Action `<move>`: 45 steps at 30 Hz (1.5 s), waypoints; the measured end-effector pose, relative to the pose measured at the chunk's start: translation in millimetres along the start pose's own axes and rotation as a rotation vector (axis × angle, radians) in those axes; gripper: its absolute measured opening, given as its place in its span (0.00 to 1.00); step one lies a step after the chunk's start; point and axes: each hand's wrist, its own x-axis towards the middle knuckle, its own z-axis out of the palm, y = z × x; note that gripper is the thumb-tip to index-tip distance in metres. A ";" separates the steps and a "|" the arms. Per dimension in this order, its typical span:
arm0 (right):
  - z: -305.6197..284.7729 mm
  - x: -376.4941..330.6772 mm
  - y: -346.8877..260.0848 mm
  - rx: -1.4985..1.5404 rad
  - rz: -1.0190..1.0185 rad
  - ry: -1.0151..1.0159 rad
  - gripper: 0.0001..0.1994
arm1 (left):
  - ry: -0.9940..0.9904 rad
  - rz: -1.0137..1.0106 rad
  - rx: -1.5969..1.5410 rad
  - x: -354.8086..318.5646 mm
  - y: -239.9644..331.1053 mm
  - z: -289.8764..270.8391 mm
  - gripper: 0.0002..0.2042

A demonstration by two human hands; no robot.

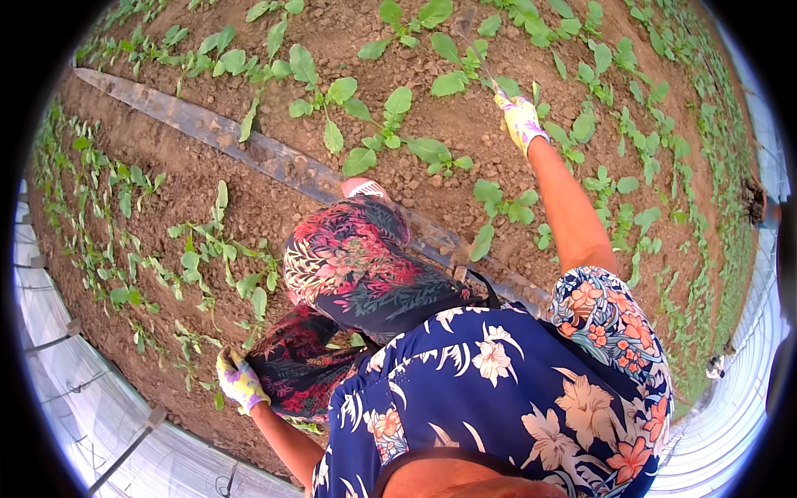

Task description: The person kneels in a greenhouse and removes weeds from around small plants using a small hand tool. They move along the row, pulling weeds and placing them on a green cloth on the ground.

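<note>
My right hand (521, 120), in a white glove with yellow and purple patterning, reaches far out over the seedlings. It is closed on the handle of a small hand hoe (475, 48), whose thin metal shaft points away to a blade among the leaves. Close to the shaft grows a leafy green seedling (449, 83). Down at the left, my left hand (239, 382) wears a matching glove and rests against my bent leg in dark floral trousers (303, 365). Nothing shows in its fingers, which look loosely extended.
A dark flat strip (191, 119), partly soil-covered, crosses the bed diagonally and passes under my foot (365, 189). Rows of seedlings (199, 257) stand on both sides in brown, crumbly soil (266, 187). Translucent plastic sheeting (75, 398) lines the lower left and the right edge.
</note>
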 end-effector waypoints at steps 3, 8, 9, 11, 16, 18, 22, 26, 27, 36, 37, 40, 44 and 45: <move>17.6 -22.9 -4.8 0.343 0.035 -0.139 0.19 | -0.014 -0.005 0.029 -2.4 -1.2 -4.5 0.11; 46.9 -53.1 7.0 -0.332 -0.344 -0.086 0.24 | -0.022 -0.013 0.040 2.3 7.7 -5.9 0.11; 53.1 -52.7 4.1 -0.422 -0.356 -0.139 0.25 | -0.026 -0.018 0.026 3.2 9.1 -5.3 0.11; 63.6 -49.7 -5.8 -0.444 -0.271 -0.159 0.26 | -0.025 -0.051 0.021 3.1 5.9 -0.7 0.11; 101.2 -22.8 9.6 -0.448 -0.299 -0.061 0.26 | -0.049 -0.043 0.044 9.2 8.9 2.6 0.11; 113.0 -5.1 3.5 -0.528 -0.202 -0.161 0.26 | -0.055 -0.050 -0.012 15.1 11.7 4.1 0.11; 106.4 5.7 -7.3 -0.468 -0.210 -0.135 0.24 | -0.082 -0.036 0.137 25.3 22.4 6.5 0.10; 85.1 -14.2 -7.3 -0.178 -0.175 -0.043 0.25 | -0.082 -0.076 0.074 25.7 16.5 6.0 0.10; 80.1 -2.9 -1.6 -0.131 -0.206 0.025 0.23 | -0.082 -0.079 0.041 27.6 20.3 6.6 0.10; 96.7 109.4 -53.6 0.508 -0.026 0.299 0.19 | -0.124 -0.064 0.147 40.8 29.5 21.8 0.11; 100.9 104.2 -62.6 0.547 0.006 0.225 0.23 | -0.122 -0.041 0.180 41.7 34.6 21.1 0.11; 108.4 140.6 -37.0 0.247 0.138 -0.076 0.30 | -0.128 0.018 0.212 48.4 54.3 26.4 0.10; 112.6 142.2 -31.5 0.294 0.079 -0.008 0.29 | -0.121 -0.018 0.183 46.2 52.5 27.6 0.10; 109.7 134.6 -36.6 0.284 0.060 0.042 0.29 | -0.121 -0.026 0.181 45.8 49.5 28.3 0.11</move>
